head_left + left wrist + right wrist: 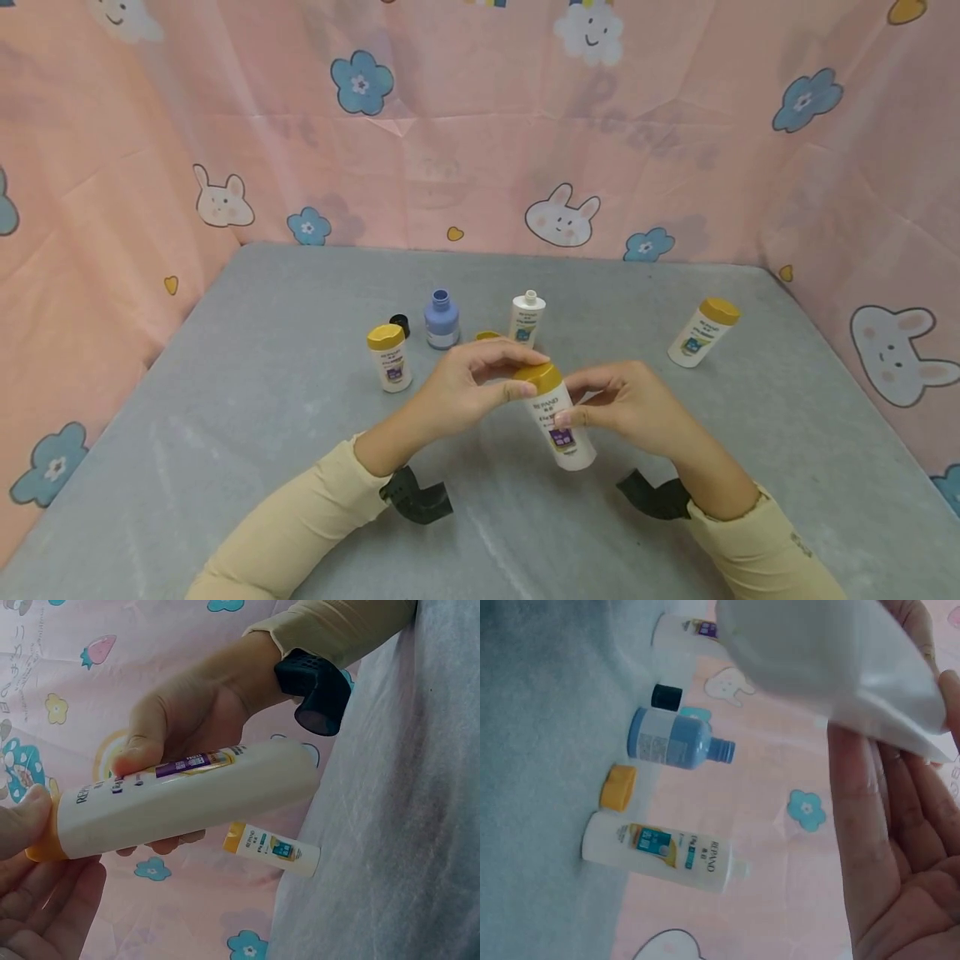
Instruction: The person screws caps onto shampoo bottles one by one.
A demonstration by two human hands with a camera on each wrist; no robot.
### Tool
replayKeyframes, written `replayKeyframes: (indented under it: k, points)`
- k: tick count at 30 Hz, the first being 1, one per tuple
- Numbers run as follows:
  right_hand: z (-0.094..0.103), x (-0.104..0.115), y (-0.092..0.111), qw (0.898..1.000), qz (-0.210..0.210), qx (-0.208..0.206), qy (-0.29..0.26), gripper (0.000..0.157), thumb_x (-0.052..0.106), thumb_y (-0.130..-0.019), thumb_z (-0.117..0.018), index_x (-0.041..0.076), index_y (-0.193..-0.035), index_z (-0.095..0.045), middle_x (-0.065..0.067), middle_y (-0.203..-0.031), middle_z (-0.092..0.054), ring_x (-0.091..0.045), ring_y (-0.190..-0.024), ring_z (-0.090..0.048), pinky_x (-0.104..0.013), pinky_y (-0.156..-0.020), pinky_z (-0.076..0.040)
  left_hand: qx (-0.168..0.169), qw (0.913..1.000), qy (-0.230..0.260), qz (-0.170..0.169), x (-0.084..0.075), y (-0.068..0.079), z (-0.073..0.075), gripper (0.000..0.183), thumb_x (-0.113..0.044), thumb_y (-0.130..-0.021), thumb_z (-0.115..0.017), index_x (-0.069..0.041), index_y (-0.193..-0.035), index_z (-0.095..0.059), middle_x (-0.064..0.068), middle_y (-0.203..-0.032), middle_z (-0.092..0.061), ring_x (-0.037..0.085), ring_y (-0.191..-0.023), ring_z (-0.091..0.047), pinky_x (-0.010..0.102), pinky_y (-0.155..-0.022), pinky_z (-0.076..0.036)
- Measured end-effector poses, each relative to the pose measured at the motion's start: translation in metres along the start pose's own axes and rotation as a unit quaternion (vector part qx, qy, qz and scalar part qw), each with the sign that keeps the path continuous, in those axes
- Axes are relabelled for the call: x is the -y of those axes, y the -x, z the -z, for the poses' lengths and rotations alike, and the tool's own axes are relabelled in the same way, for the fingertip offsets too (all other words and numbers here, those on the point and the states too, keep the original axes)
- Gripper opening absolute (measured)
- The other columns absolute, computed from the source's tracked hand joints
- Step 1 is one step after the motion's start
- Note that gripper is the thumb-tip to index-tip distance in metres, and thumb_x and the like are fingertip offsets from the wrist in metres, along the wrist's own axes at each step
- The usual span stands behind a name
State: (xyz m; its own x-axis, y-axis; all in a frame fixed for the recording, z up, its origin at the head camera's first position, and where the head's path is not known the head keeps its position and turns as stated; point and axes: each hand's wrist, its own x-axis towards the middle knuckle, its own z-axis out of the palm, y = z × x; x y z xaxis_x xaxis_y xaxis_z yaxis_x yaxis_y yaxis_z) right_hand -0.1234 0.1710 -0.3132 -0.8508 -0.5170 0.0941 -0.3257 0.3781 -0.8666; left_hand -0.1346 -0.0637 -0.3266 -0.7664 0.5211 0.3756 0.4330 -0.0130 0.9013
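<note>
Held tilted above the table is a white shampoo bottle (553, 425) with a gold cap (542, 377) and a purple label patch. My left hand (480, 385) grips the cap between thumb and fingers. Lower down, my right hand (626, 407) holds the bottle's body, its thumb across the front near the label. In the left wrist view the bottle (187, 802) lies lengthwise between both hands, its cap (46, 829) pinched by the left thumb. The right wrist view shows the bottle's underside (832, 667) close up, with my right fingers behind it.
Behind my hands stand a capped white bottle (392, 367), a black cap (401, 325), an uncapped blue bottle (442, 321) and an uncapped white bottle (527, 317). A loose gold cap (619, 787) sits between those two. Another gold-capped bottle (703, 335) stands at right. Pink printed cloth surrounds the grey table (225, 400).
</note>
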Motion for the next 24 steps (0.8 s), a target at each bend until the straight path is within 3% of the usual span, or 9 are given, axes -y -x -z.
replayKeyframes:
  k: [7, 11, 19, 24]
  points:
    - [0.001, -0.002, -0.003, 0.999, -0.029, 0.017, -0.021, 0.025, 0.01, -0.086, -0.077, -0.003, -0.106, -0.074, -0.018, -0.099, -0.075, -0.009, -0.081, -0.071, -0.029, -0.072, -0.061, -0.014, 0.9985, 0.034, 0.041, -0.001, 0.0, 0.0, 0.032, 0.002, -0.088, -0.07, 0.004, -0.12, -0.067, 0.019, -0.123, -0.065, 0.014, -0.109, -0.063, 0.029, -0.099, -0.055]
    - [0.003, -0.001, -0.004, 0.999, -0.045, 0.006, -0.025, 0.028, 0.012, -0.087, -0.076, -0.003, -0.11, -0.073, -0.017, -0.102, -0.074, -0.011, -0.085, -0.07, -0.028, -0.074, -0.06, -0.03, 0.9974, 0.037, 0.054, -0.002, 0.0, 0.0, 0.035, 0.001, -0.089, -0.07, 0.003, -0.123, -0.065, 0.018, -0.126, -0.065, 0.016, -0.11, -0.063, 0.028, -0.099, -0.054]
    - [0.011, -0.01, -0.008, 0.994, -0.097, -0.057, -0.009, 0.033, 0.018, -0.087, -0.077, 0.001, -0.114, -0.071, -0.013, -0.109, -0.072, -0.014, -0.096, -0.065, -0.03, -0.08, -0.057, -0.074, 0.9928, 0.066, 0.067, -0.003, -0.002, 0.002, 0.036, 0.0, -0.091, -0.069, 0.002, -0.126, -0.063, 0.019, -0.128, -0.065, 0.031, -0.116, -0.066, 0.029, -0.097, -0.056]
    - [0.017, -0.016, -0.011, 0.989, -0.116, -0.096, 0.01, 0.038, 0.023, -0.088, -0.077, 0.002, -0.12, -0.07, -0.01, -0.113, -0.072, -0.01, -0.102, -0.063, -0.034, -0.089, -0.052, -0.083, 0.9901, 0.089, 0.071, -0.006, -0.003, 0.003, 0.034, 0.0, -0.092, -0.067, 0.001, -0.126, -0.063, 0.021, -0.127, -0.065, 0.027, -0.116, -0.067, 0.029, -0.098, -0.055]
